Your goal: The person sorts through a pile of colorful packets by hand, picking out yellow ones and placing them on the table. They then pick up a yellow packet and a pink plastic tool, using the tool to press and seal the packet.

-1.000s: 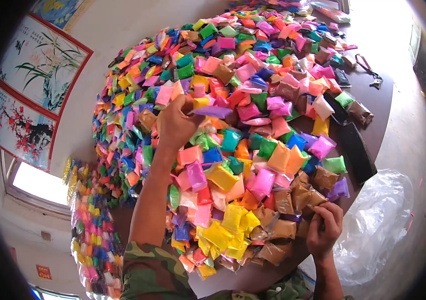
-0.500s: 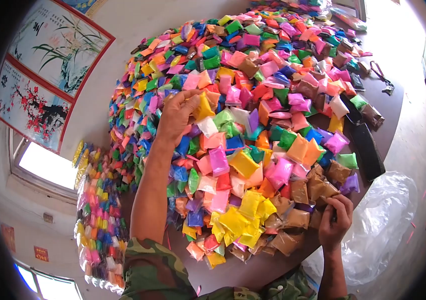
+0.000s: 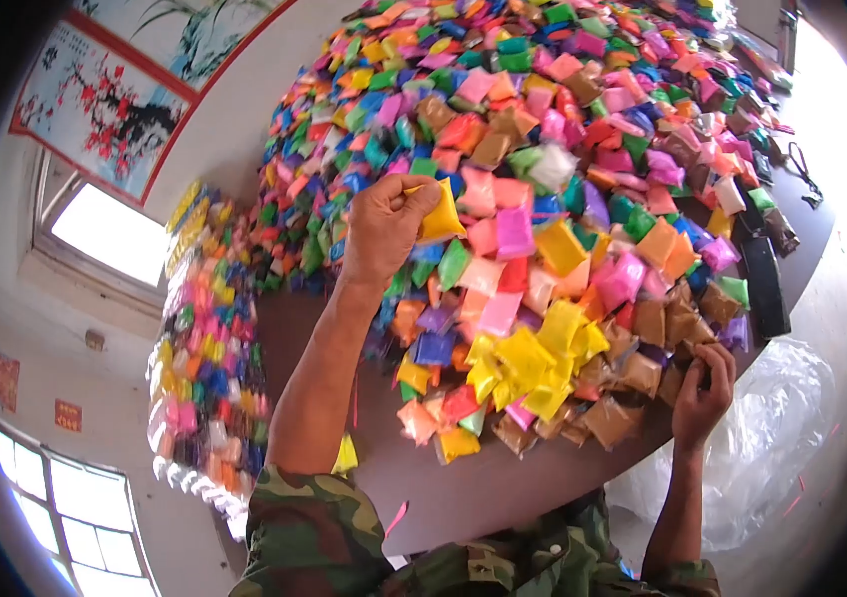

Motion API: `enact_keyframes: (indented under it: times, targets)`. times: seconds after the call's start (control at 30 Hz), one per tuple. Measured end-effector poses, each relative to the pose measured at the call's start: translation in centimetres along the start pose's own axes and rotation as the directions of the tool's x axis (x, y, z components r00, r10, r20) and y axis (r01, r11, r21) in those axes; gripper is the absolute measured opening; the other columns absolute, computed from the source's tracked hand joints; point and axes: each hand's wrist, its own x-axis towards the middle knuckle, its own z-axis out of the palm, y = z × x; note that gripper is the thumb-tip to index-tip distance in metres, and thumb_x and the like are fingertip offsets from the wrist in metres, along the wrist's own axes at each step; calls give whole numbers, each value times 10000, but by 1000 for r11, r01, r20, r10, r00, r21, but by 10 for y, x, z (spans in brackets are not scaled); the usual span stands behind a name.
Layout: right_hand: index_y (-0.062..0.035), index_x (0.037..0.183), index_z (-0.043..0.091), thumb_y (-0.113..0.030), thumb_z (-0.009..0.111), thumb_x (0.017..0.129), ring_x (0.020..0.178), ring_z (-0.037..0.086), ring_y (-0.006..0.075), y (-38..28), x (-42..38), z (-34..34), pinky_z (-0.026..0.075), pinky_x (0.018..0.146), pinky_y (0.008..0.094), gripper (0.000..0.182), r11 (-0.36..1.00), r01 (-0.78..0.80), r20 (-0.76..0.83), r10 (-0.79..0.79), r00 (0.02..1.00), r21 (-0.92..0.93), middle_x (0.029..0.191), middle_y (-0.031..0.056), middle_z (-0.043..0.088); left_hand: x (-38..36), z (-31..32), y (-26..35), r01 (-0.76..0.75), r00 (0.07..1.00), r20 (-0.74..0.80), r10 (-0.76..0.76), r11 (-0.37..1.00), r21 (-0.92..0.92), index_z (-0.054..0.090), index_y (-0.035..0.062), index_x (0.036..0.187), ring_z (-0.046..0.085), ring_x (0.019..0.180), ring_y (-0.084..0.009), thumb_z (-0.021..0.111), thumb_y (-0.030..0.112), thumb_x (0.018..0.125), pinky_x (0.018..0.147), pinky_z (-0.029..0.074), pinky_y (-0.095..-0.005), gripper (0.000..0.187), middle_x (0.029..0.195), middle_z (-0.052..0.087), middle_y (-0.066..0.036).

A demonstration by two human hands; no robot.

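My left hand [image 3: 383, 234] is closed in a pinch on a yellow packet [image 3: 440, 214], held over the left side of a large heap of small coloured packets [image 3: 513, 234]. Near the front edge of the heap lies a cluster of yellow packets [image 3: 533, 363]. My right hand [image 3: 704, 398] is at the right front of the heap, with its fingers curled against the brown packets [image 3: 684, 323]. Whether those fingertips grip one of them is hidden.
The heap covers much of a dark table [image 3: 543, 478]. A black case [image 3: 766, 289] lies at its right edge, with a clear plastic bag [image 3: 771, 438] beyond. More bagged packets [image 3: 209, 368] stand at left. A yellow packet [image 3: 346, 456] is beside my left forearm.
My left hand has drawn the yellow packet back toward me, away from the heap. My right hand stays by the brown packets. The camera view has shifted.
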Motion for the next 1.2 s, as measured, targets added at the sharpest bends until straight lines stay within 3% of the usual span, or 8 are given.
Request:
enact_keyframes:
  times: [0.03, 0.37, 0.47, 0.57, 0.67, 0.73, 1.03, 1.2]
  targets:
    - [27, 1044, 690, 113, 599, 905, 1068, 654, 304, 3, -2, 0, 508, 960, 394, 187, 1000, -4, 4, 4, 1000, 10, 1117, 162, 664, -15, -8, -2, 10, 999, -39, -7, 998, 60, 731, 17, 1155, 609, 706, -28, 745, 186, 988, 613, 488, -206, 238, 821, 684, 33]
    - [66, 1184, 677, 71, 549, 980, 1169, 648, 300, -22, -31, -10, 505, 1035, 411, 241, 964, 265, -143, -263, 954, -3, 1203, 174, 685, -259, -104, -31, 164, 926, -236, -293, 879, -449, 628, -15, 1232, 674, 976, -135, 682, 128, 1010, 874, 559, -300, 270, 1118, 706, -101]
    - [61, 1164, 681, 34, 591, 955, 1114, 666, 316, -88, -83, -8, 520, 997, 428, 229, 924, 309, 170, -349, 921, 226, 1176, 190, 694, -340, -122, -60, 118, 835, -372, -405, 793, -597, 613, -6, 1190, 675, 1074, -222, 614, 96, 1031, 947, 556, -395, 189, 1188, 693, -157]
    - [29, 1155, 690, -38, 675, 909, 1008, 693, 325, -179, -139, 17, 549, 905, 440, 256, 878, 210, 496, -425, 757, 431, 1106, 178, 705, -393, -96, -70, 134, 774, -374, -512, 708, -693, 601, 15, 1193, 675, 1107, -243, 603, 99, 1037, 965, 553, -423, 177, 1211, 686, -155]
    - [15, 1200, 679, -121, 754, 943, 885, 698, 151, -229, -216, 43, 566, 752, 291, 300, 678, -618, 846, -10, 533, 397, 1052, 119, 722, -417, -55, -71, 112, 762, -323, -561, 606, -788, 593, 31, 1222, 666, 1153, -260, 598, 111, 1050, 995, 547, -414, 190, 1251, 677, -149]
    - [17, 1192, 684, -133, 739, 969, 859, 680, 106, -240, -243, 55, 554, 726, 257, 274, 608, -726, 907, 22, 420, 321, 1005, 88, 725, -422, -33, -64, 95, 776, -297, -557, 568, -818, 601, 34, 1230, 657, 1175, -277, 593, 105, 1051, 1023, 536, -435, 193, 1240, 682, -154]
    - [31, 1048, 720, -151, 677, 1023, 722, 553, 31, -217, -231, 34, 471, 634, 223, 189, 802, -561, 937, 7, 348, 202, 821, -1, 672, -439, -18, -77, 324, 856, -155, -494, 744, -584, 601, -54, 1305, 665, 1043, -144, 753, 145, 974, 889, 559, -292, 415, 1161, 698, -110]
    - [28, 1045, 720, -157, 659, 1039, 717, 568, 39, -208, -228, 25, 476, 628, 225, 194, 613, -760, 961, 2, 277, 218, 813, -3, 665, -435, -11, -90, 344, 847, -130, -515, 718, -605, 678, -27, 1187, 663, 906, -106, 757, 142, 976, 847, 541, -255, 282, 1010, 718, -65]
